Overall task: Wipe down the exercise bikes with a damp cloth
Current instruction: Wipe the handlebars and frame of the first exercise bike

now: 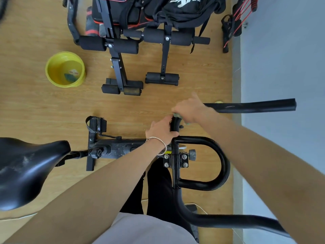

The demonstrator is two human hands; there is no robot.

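Observation:
I look straight down on a black exercise bike. Its looped handlebar [223, 166] lies under my arms, and its saddle [26, 166] is at the lower left. My left hand [162, 130], with a thin bangle at the wrist, grips the handlebar's curved black bar just above the stem. My right hand [190, 108] presses a pale green cloth [176, 115] onto the same bar, right beside my left hand. Only small bits of the cloth show under my fingers. A straight handlebar grip [253, 107] sticks out to the right.
A yellow bucket [52, 59] with water and a cloth in it stands on the wooden floor at the upper left. Two black sit-up benches [119, 67] with foam rollers and a black bag [175, 9] fill the top. A grey wall [281, 67] runs down the right.

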